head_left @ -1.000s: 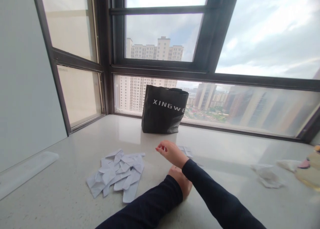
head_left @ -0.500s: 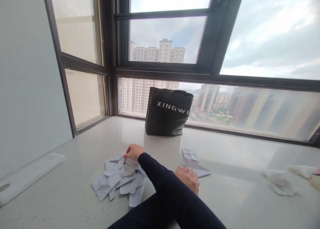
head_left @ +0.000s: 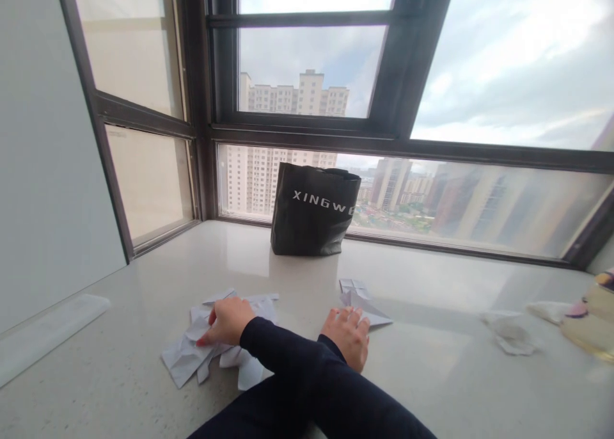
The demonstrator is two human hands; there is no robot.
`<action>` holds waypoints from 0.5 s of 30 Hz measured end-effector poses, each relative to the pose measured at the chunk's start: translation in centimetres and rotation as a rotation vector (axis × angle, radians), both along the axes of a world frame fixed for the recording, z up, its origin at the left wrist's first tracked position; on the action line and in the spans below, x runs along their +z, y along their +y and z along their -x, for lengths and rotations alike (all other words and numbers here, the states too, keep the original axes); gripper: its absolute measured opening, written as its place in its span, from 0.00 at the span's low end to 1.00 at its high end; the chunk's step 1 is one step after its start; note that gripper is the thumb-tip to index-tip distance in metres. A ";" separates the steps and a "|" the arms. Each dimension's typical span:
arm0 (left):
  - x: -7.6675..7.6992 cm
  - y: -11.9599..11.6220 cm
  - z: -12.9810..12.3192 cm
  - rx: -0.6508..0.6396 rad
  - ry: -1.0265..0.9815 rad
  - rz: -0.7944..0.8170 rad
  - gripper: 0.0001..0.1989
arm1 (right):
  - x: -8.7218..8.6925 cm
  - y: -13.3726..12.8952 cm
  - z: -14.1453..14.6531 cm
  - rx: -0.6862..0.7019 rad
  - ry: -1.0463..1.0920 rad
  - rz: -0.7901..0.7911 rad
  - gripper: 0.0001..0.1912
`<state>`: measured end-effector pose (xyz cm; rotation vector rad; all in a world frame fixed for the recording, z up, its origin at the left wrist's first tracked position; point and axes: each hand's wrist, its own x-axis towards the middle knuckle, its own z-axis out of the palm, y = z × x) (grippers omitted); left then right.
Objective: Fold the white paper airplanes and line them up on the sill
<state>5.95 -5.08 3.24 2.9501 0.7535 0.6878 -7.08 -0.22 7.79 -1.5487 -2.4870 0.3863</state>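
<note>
My arms are crossed. My right hand (head_left: 229,322) is over the pile of white folded paper pieces (head_left: 185,361) on the left, its thumb and fingers closed on one piece near the pile's left side. To the right, my left hand (head_left: 348,338) lies palm down on the white surface with its fingers a little apart. Its fingertips reach the near edge of a pointed folded paper (head_left: 371,312). Just behind that lies a small creased paper square (head_left: 355,288). My right hand and forearm hide part of the pile.
A black bag (head_left: 314,215) with white lettering stands at the back by the window. A long white object (head_left: 52,336) lies at the left. Crumpled white tissue-like pieces (head_left: 513,336) and a partly visible yellowish container (head_left: 592,317) are at the right.
My right hand has moved left and nearer over the paper pile, from its far edge to its left part. My left hand stays beside the pointed paper. The view has shifted slightly.
</note>
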 end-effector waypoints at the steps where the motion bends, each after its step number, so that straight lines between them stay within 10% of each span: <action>1: 0.0 0.0 0.0 0.000 0.000 0.003 0.18 | -0.1 0.1 0.0 -0.008 0.024 0.028 0.18; 15: -0.1 1.6 -1.2 0.100 -0.020 0.171 0.17 | 3.4 -1.2 -9.6 -0.084 1.029 0.123 0.15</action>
